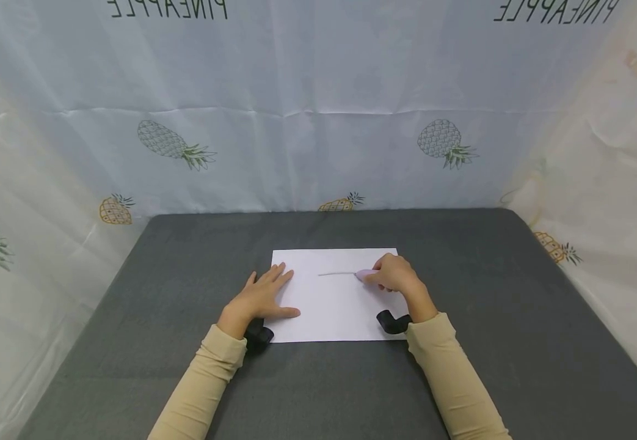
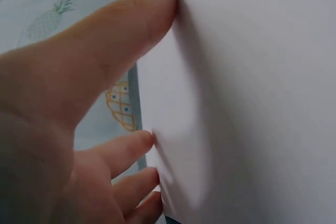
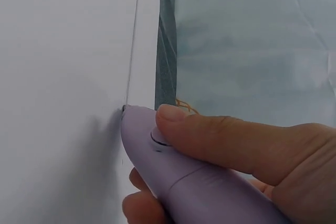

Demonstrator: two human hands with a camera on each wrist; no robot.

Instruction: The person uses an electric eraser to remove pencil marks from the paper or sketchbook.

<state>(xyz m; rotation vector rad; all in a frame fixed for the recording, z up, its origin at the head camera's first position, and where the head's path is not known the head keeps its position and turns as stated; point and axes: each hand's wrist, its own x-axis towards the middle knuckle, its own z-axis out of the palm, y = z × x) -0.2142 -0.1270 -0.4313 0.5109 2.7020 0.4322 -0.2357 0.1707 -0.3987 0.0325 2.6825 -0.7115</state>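
A white sheet of paper (image 1: pixel 329 318) lies on the grey table. My right hand (image 1: pixel 396 272) grips a rounded lilac cutter (image 3: pixel 178 166), thumb on its button (image 3: pixel 158 137). The cutter's small dark tip (image 3: pixel 125 108) is right at the paper, at the end of a thin straight line (image 1: pixel 336 274) that runs leftward across the upper part of the sheet. My left hand (image 1: pixel 263 296) rests on the paper's left side with fingers spread, thumb (image 2: pixel 157 3) and fingertips on the sheet. My right palm is partly hidden behind the cutter.
The grey table (image 1: pixel 318 391) extends around the paper on all sides. Behind it hangs a pale curtain (image 1: pixel 307 153) printed with pineapples. Black wrist devices (image 1: pixel 393 322) sit under both wrists, overlapping the paper's lower corners in the head view.
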